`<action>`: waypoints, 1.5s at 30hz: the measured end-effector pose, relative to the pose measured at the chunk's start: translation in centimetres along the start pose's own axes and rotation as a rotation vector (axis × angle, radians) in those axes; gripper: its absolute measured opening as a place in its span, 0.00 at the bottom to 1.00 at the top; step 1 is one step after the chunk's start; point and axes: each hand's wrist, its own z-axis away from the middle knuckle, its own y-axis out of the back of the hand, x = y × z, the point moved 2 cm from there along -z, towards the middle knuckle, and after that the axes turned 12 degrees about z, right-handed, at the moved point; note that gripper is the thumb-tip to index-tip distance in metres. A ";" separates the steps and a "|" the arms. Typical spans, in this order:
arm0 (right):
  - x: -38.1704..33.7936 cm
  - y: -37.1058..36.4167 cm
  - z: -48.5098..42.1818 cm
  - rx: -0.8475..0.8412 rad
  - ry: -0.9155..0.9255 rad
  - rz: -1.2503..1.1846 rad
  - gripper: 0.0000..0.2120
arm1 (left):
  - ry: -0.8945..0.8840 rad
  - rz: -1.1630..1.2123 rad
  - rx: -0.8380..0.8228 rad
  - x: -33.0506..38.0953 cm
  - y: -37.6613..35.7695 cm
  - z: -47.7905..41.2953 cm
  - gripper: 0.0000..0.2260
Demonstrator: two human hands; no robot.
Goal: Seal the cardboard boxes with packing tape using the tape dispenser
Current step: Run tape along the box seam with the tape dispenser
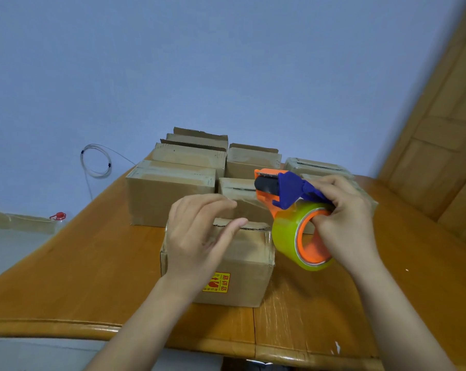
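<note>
Head camera looked down on a wooden counter (92, 277) crowded with cardboard boxes. The left hand (199, 234) was spread loosely, fingers nearly straight and thumb out, over the top of the nearest box (249, 279); I could not tell whether the palm touched the cardboard. The right hand (344, 218) gripped the tape dispenser (282, 188), fingers curled round its blue handle and into the orange core of the yellow-green tape roll (288, 236). The dispenser hung just right of the left fingertips, above the box's right top edge, its orange mouth pointing away from the person. A faint clear film seemed to stretch from that mouth toward the left fingertips, too thin to be sure of.

Between the hands the box's ragged flap edge (253, 226) showed, and below the left wrist a yellow fragile sticker (217, 282) sat on its front face.

Beyond the left hand stood a larger taped box (167, 196), near the nearest box. Beyond the dispenser were a small box (237, 188), a taller box (253, 162) and an open-flapped box (194, 151); beyond the right hand lay another taped box (314, 166).

Left of the left hand the counter ran bare to its curved edge, and more bare wood lay right of the right forearm, up to a wooden door (440, 156). The counter's near edge passed under both forearms. Far left of the left hand, a coiled cable (95, 162) hung on the blue wall and a red-capped bottle (58, 219) stood below it.
</note>
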 end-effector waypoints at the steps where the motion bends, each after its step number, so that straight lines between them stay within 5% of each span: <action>1: 0.0 0.1 0.0 -0.001 0.008 0.015 0.22 | 0.006 -0.009 -0.008 0.0 0.0 -0.3 0.16; 5: 0.0 0.2 0.1 -0.014 0.007 0.051 0.23 | -0.034 -0.041 -0.099 -0.1 0.0 -1.8 0.23; 12: -0.1 0.0 0.0 -0.032 0.026 0.041 0.24 | -0.315 -0.109 -0.227 -1.5 -0.4 -3.7 0.07; 16: 0.0 0.2 -0.3 -0.045 0.045 0.053 0.24 | -0.343 -0.007 -0.259 -1.7 -0.1 -5.1 0.07; 23: 0.5 0.6 -0.5 -0.060 0.041 0.065 0.25 | -0.268 0.074 -0.537 -1.7 0.0 -6.6 0.03; 28: 0.7 0.5 -0.4 -0.054 0.044 0.061 0.27 | -0.205 0.101 -0.661 -1.5 0.1 -6.9 0.08; 45: 0.7 -0.3 0.1 -0.097 -0.006 0.011 0.26 | 0.098 0.211 -0.598 -1.2 -0.9 -6.3 0.10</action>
